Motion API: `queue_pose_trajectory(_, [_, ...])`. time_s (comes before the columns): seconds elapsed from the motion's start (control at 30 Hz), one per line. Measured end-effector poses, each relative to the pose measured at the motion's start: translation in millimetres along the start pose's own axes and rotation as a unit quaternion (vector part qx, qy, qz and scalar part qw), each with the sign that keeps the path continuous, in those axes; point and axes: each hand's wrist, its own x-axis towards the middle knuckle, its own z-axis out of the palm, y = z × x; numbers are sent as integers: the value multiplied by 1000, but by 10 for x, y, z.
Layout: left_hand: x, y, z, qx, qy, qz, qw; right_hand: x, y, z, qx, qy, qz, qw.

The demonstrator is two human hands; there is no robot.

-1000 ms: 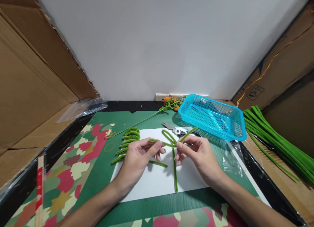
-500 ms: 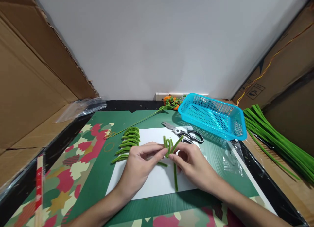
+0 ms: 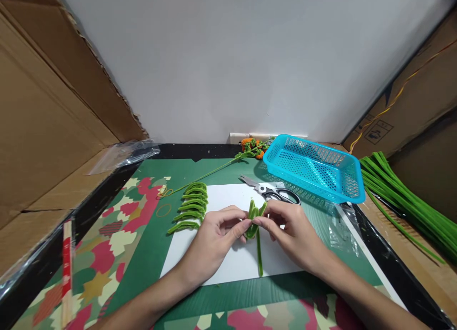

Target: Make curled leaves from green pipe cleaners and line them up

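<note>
Over a white sheet of paper (image 3: 228,268), my two hands meet at several bent green pipe cleaners (image 3: 252,231). My left hand (image 3: 216,237) pinches them from the left with thumb and fingers. From the other side, my right hand (image 3: 296,230) pinches them too, its thumb tip close to the left one. Short ends stick up above the fingers. A straight green pipe cleaner (image 3: 260,256) shows below the right fingers, pointing toward me. Left of the paper's middle, folded green pipe cleaner pieces (image 3: 193,206) lie in a row. Scissors (image 3: 262,190) rest beyond my hands.
A blue perforated basket (image 3: 314,192) stands at the back right, beside a bundle of long green pipe cleaners (image 3: 407,201). Behind lies an orange pipe cleaner flower (image 3: 250,144) on a long stem. Rubber bands (image 3: 164,210) sit left. Cardboard walls (image 3: 53,82) flank the table.
The bent pipe cleaners between my fingers have been drawn closer together, and their loops now sit lower and more upright. Both hands stay pinched. The whole view has shifted slightly.
</note>
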Motion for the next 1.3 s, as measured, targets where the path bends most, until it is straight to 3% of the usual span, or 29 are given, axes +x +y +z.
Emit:
queue_pose_trajectory(0.23, [-15, -53, 19, -67, -55, -42, 995, 20, -11, 36, 249, 21, 45, 967])
queue_pose_trajectory(0.4, [-17, -38, 30, -103, -71, -28, 992, 35, 14, 58, 323, 20, 32, 946])
queue_pose_trajectory(0.63, [-44, -61, 57, -153, -65, -44, 985, 3, -8, 33, 309, 29, 9, 951])
queue_pose_trajectory(0.83, [-60, -54, 68, -165, -56, -39, 984, -11, -24, 13, 291, -4, -2, 957])
queue_pose_trajectory(1.03, [-37, -6, 54, -153, -51, -45, 986, 5, -21, -77, 283, -61, 9, 957])
queue_pose_trajectory(1.3, [-57, -60, 42, -102, -51, -71, 991, 16, 38, -137, 219, -54, 21, 974])
